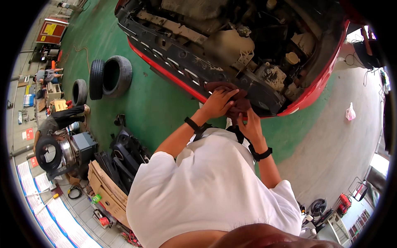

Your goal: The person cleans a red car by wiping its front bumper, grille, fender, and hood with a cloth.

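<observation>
Head view: dark maroon cloth (237,99) bunched between 2 hands, left hand (218,103) on top, right hand (248,124) gripping beneath, against red car's front edge (173,76).

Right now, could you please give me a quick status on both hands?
Left hand and right hand both gripping the dark red cloth. Cloth bunched against the car's front edge. Nothing between hands and cloth.

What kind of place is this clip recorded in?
Most likely a car repair workshop. A red car stands with its engine bay exposed, loose tyres stand on the green floor, and both hands, left hand and right hand, hold a dark red cloth at its front edge.
</observation>
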A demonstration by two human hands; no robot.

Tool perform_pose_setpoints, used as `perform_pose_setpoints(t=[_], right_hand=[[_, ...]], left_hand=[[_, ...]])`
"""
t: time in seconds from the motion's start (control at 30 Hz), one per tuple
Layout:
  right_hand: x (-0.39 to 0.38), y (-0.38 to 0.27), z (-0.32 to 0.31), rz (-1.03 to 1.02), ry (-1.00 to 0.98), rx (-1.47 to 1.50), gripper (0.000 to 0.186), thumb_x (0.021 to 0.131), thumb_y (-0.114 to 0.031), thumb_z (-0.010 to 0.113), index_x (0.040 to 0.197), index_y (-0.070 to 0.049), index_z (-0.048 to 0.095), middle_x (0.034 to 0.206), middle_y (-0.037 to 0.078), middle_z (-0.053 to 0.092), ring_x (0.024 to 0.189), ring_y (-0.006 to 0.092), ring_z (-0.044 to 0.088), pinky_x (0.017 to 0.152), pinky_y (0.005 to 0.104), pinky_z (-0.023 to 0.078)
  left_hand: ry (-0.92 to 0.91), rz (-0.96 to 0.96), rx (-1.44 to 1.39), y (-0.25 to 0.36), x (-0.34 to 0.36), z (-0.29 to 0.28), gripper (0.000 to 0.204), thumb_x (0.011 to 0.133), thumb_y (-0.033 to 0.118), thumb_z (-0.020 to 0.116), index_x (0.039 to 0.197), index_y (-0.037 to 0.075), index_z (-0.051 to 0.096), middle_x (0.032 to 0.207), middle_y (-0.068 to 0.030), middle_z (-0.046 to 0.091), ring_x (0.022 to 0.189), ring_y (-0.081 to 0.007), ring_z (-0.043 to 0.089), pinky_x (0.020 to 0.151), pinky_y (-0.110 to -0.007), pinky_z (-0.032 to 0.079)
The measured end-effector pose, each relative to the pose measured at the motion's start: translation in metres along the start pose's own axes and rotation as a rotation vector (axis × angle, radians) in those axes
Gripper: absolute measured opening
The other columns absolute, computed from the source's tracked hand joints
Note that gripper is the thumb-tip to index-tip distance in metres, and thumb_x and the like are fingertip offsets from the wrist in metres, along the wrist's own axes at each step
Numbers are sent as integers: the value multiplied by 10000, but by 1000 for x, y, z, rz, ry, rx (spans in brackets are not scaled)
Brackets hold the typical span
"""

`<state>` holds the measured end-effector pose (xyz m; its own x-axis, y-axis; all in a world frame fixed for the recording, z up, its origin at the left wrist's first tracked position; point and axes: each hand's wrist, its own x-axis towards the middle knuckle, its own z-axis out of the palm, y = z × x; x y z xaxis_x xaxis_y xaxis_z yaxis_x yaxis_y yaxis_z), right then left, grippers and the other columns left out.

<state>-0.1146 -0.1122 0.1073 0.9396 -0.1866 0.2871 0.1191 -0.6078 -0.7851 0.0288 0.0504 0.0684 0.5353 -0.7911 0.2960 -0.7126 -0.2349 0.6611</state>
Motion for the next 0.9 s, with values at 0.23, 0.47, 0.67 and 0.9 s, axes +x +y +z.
perform_pose_setpoints(t=[0.23, 0.47, 0.67, 0.9], right_hand=[[85, -59, 53, 104, 114, 395, 227, 982, -71, 585, 1178, 20, 514, 897, 160, 670, 762, 214, 682, 615, 377, 532], [152, -54, 110, 273, -165, 640, 283, 1021, -164, 608, 1221, -3, 489, 1131, 207, 672, 1074, 197, 664, 809, 358, 536], [161, -40, 117, 142, -114, -106, 331, 980, -245, 667, 1195, -17, 561, 1147, 172, 654, 1091, 365, 650, 973, 420, 507], [132, -16, 133, 96, -2, -543, 367, 952, -334, 660, 1223, -95, 596, 1429, 123, 507, 1422, 342, 414, 1198, 611, 214]], left_hand=[[-91, -117, -901, -37, -4, -77, 620, 989, 218, 639, 1539, 73, 391, 1502, -201, 458, 1385, -331, 440, 1136, -450, 377], [258, -496, -726, -121, -9, -137, 458, 991, 70, 637, 1413, -23, 486, 1291, -113, 670, 1167, -181, 633, 1009, -329, 498], [601, -410, -214, -192, 57, -240, 413, 925, 84, 649, 1335, 110, 602, 1218, -175, 705, 1138, -367, 678, 924, -419, 547], [56, -423, 393, -262, 134, -238, 407, 910, 286, 672, 1304, 184, 658, 1162, -159, 699, 1095, -394, 650, 888, -489, 551]])
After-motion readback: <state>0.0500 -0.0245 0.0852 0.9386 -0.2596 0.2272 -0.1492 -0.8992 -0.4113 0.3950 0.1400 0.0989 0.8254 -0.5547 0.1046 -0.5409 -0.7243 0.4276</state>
